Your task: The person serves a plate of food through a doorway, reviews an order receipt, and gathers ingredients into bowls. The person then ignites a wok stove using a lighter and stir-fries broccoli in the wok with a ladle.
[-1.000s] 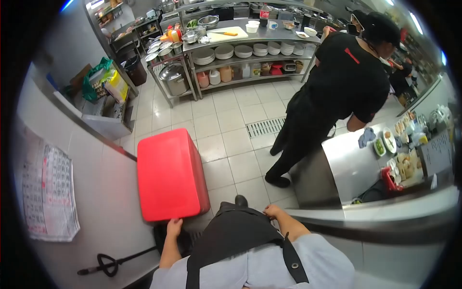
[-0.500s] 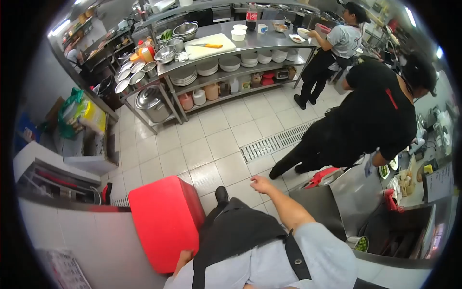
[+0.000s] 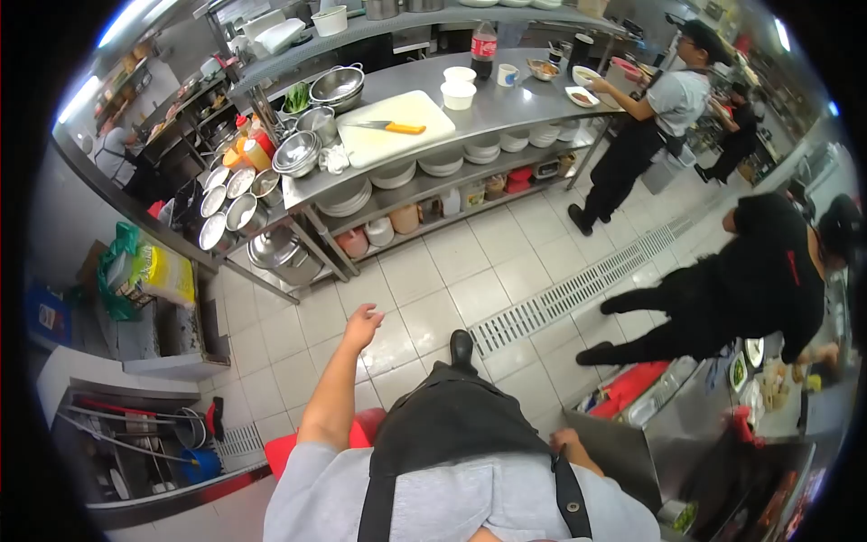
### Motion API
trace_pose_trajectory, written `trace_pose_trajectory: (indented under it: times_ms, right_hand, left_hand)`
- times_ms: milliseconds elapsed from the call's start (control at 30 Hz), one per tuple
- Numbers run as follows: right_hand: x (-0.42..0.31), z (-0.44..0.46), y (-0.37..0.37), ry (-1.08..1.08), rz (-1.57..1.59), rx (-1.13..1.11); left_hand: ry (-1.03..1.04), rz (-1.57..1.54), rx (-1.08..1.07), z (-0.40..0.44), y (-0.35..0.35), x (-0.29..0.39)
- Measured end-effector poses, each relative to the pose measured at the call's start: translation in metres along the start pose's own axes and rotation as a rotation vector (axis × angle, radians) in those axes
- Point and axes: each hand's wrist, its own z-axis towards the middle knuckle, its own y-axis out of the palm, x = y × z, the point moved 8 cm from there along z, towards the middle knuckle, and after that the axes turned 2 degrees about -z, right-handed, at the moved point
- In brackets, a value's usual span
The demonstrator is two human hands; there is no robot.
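My left hand (image 3: 364,326) is held out over the tiled floor (image 3: 406,318), fingers apart and nothing in it. Low at my right side is my right hand (image 3: 566,439), beside the apron; its fingers are too small and partly hidden to read. The red bin (image 3: 367,428) shows only in part, behind my left forearm. Ahead stands a steel counter (image 3: 397,188) bearing a white cutting board (image 3: 411,117), an orange-handled knife (image 3: 405,128), metal bowls (image 3: 336,86), white tubs (image 3: 459,95) and a cola bottle (image 3: 484,51).
A person in black (image 3: 722,285) bends over the right-hand counter. Another person (image 3: 677,99) stands at the steel counter's far end with a bowl. A floor drain (image 3: 560,294) runs diagonally ahead. Metal pots (image 3: 217,199) and a yellow bag (image 3: 163,275) are at left.
The steel counter looks closer. The red bin has dropped behind me, and my left hand has left it and swung forward. My right hand has drawn back to my side.
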Motion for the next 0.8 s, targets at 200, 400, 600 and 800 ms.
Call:
trace_pose_trajectory:
  times_ms: [200,400,600,800]
  right_hand:
    - [-0.130,0.133,0.051,-0.296,-1.336,0.111]
    - [-0.494,0.153,0.178,-0.768,-1.804,-0.004]
    - [-0.762,0.059,0.349,-0.711,-0.482,0.082]
    - [-0.800,0.029,0.501,-0.622,-0.565,-0.137]
  left_hand:
    - [0.030,-0.082,-0.006,0.116,-0.003,0.068]
    - [0.032,0.011,0.222,0.218,-0.094,0.141]
    - [0.174,0.446,0.463,0.352,-0.161,0.205]
    - [0.153,0.511,0.409,0.467,-0.177,0.186]
